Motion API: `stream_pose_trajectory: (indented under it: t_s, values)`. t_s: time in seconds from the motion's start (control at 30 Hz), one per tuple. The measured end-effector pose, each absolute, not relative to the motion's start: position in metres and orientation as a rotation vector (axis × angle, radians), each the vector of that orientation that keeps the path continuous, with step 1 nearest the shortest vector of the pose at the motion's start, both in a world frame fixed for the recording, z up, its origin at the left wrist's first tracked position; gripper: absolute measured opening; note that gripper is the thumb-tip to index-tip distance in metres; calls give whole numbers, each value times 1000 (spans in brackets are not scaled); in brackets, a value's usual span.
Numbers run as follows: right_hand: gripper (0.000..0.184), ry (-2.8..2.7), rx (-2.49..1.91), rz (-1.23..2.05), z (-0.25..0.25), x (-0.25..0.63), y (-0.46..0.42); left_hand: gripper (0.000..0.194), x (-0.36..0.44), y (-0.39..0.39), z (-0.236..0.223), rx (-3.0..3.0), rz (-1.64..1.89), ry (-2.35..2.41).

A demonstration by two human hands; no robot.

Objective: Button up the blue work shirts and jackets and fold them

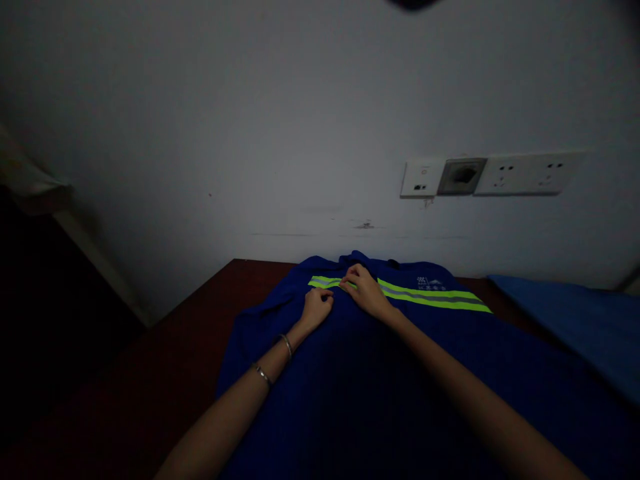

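A dark blue work jacket (pixel 425 373) lies spread out, front side up, with a yellow-green and silver reflective stripe (pixel 435 297) across its chest. White printed marks (pixel 430 283) sit above the stripe at the right. My right hand (pixel 364 290) is closed at the middle of the chest, thumb and fingers pinching the jacket's front. Just left of it and a little lower, my left hand (pixel 319 307) is curled closed against the cloth below the stripe. What lies between its fingertips is too dark to see well. Two bracelets (pixel 263 375) circle my left forearm.
The jacket rests on a dark reddish-brown tabletop (pixel 200 333) against a pale wall (pixel 250 133). At the right lies a lighter blue cloth (pixel 575 327). Wall sockets (pixel 530 175) and a grey-framed outlet (pixel 461 177) are above. The left side is in deep shadow.
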State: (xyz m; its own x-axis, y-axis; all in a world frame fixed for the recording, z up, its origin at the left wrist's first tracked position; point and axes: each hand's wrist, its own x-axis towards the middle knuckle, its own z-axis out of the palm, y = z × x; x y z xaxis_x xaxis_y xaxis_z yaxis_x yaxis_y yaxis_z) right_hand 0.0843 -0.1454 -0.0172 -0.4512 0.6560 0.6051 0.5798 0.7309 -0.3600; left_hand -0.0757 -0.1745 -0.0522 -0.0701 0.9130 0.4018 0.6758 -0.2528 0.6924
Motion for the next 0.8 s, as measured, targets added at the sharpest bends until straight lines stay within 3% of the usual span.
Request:
stream_pose_trajectory:
  t_s: [0.4, 0.8]
  values:
    - [21, -2153, -1024, 47, 61, 197, -168, 27, -79, -179, -48, 1933, 1613, 1560]
    - [21, -1945, -1358, 369, 41, 313, -202, 28, -42, -176, -30, 2019, 1619, 1408]
